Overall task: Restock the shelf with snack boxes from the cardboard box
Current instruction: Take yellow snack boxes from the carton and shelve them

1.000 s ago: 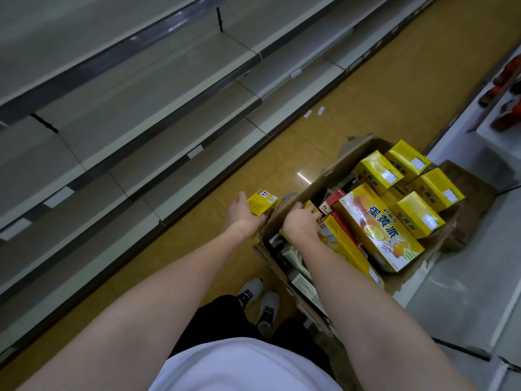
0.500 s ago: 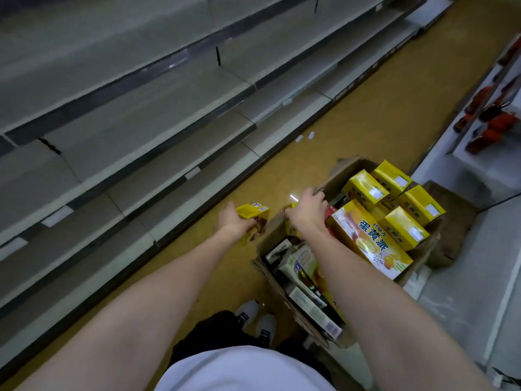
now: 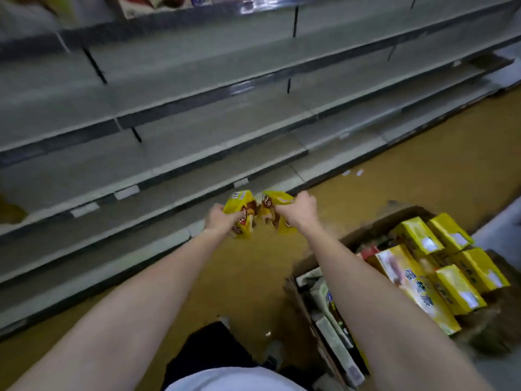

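Note:
My left hand [image 3: 220, 219] grips a yellow snack box [image 3: 241, 213] and my right hand [image 3: 296, 211] grips a second yellow snack box [image 3: 275, 213]. Both boxes are held side by side in the air, above the floor in front of the lower grey shelves [image 3: 169, 153]. The open cardboard box [image 3: 304, 300] stands on the floor at the lower right, below my right forearm. It holds several more yellow snack boxes [image 3: 462, 289] and some green-white packs.
Long tiers of grey metal shelving run across the left and top of the view, with upright dividers and price-tag strips. Some goods show blurred on the top shelf [image 3: 158, 4]. The floor [image 3: 423, 176] is yellow-brown. My shoes and dark trousers are at the bottom.
My right hand has lifted a yellow box out of the cardboard box. Both hands rose and moved toward the shelves, and the view tilted up to the shelving.

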The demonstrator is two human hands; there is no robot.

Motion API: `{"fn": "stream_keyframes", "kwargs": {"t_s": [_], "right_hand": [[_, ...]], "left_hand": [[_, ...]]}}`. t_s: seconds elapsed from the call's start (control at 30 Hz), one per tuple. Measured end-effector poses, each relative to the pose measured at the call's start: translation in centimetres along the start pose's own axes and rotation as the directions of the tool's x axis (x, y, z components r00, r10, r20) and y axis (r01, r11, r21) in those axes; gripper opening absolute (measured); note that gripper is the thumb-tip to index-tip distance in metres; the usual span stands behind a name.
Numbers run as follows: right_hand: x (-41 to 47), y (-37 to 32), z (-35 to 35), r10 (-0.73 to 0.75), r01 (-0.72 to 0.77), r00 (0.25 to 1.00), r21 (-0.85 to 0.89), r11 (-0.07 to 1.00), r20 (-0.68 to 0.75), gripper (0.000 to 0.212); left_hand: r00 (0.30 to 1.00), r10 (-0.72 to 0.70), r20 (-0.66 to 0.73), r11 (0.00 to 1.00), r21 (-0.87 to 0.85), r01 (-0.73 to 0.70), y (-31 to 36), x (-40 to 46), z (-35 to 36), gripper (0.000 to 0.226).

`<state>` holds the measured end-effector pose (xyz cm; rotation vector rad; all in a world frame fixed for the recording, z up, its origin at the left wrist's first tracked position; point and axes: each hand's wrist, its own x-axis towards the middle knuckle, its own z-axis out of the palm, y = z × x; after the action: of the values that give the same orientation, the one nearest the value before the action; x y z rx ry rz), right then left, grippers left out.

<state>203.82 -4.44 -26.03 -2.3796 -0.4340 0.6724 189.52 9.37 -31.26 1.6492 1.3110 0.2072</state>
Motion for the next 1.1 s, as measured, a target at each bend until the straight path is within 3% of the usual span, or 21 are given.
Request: {"fn": "stream_keyframes", "kwargs": {"t_s": [0.1, 0.17, 0.3, 0.43, 0.53, 0.67, 0.8, 0.9, 0.97, 1.03, 1.1], "right_hand": [[-0.8, -2.9, 2.3, -0.024, 0.023, 0.999, 0.023, 0.999, 0.046, 0.038], [-1.8, -5.4, 3.7, -0.046, 0.042, 0.996, 0.046, 0.998, 0.077, 0.035], [-3.8, -10.4, 6.7, -0.101, 0.088, 0.989, 0.123, 0.988, 0.104, 0.055], [-6.3, -16.1, 9.9, -0.164, 0.147, 0.981, 0.148, 0.978, 0.105, 0.062], [-8.5, -19.9, 12.8, -0.19, 0.172, 0.973, 0.138, 0.975, 0.133, 0.076], [-11.4, -24.9, 16.1, -0.217, 0.184, 0.954, 0.166, 0.969, 0.206, 0.054], [-14.5, -31.0, 19.3, -0.307, 0.226, 0.919, 0.307, 0.925, 0.248, 0.113], [-16.5, -35.0, 21.6, -0.402, 0.304, 0.885, 0.363, 0.881, 0.234, 0.093], [-17.5, -37.3, 23.1, -0.449, 0.334, 0.868, 0.419, 0.844, 0.213, 0.083], [-18.1, -39.3, 24.5, -0.501, 0.369, 0.841, 0.463, 0.806, 0.202, 0.079], [-19.1, -41.4, 25.4, -0.522, 0.378, 0.832, 0.495, 0.782, 0.188, 0.079]], "left_hand": [[0.999, -0.04, -0.009, 0.994, -0.102, 0.039, -1.0, 0.1, -3.6, 0.018], [0.998, -0.056, -0.01, 0.978, -0.201, 0.053, -1.7, 0.1, -5.9, 0.02], [0.996, -0.072, -0.052, 0.947, -0.317, 0.051, -2.8, 0.5, -11.6, 0.031], [0.994, -0.079, -0.078, 0.92, -0.389, 0.042, -4.5, 1.2, -18.6, 0.061], [0.99, -0.07, -0.124, 0.903, -0.43, 0.009, -5.3, 1.0, -23.8, 0.066], [0.994, -0.043, -0.105, 0.837, -0.546, -0.021, -6.0, 0.2, -30.3, 0.05], [0.987, -0.052, -0.153, 0.785, -0.617, -0.054, -6.8, -0.5, -36.8, 0.057], [0.991, -0.037, -0.131, 0.776, -0.629, -0.054, -7.7, -0.5, -41.9, 0.058], [0.992, -0.015, -0.128, 0.755, -0.651, -0.073, -8.2, -0.5, -45.0, 0.037], [0.977, -0.009, -0.212, 0.714, -0.686, -0.142, -8.2, -0.7, -47.7, 0.025], [0.956, -0.027, -0.292, 0.687, -0.7, -0.195, -8.1, -0.3, -50.1, 0.051]]}}
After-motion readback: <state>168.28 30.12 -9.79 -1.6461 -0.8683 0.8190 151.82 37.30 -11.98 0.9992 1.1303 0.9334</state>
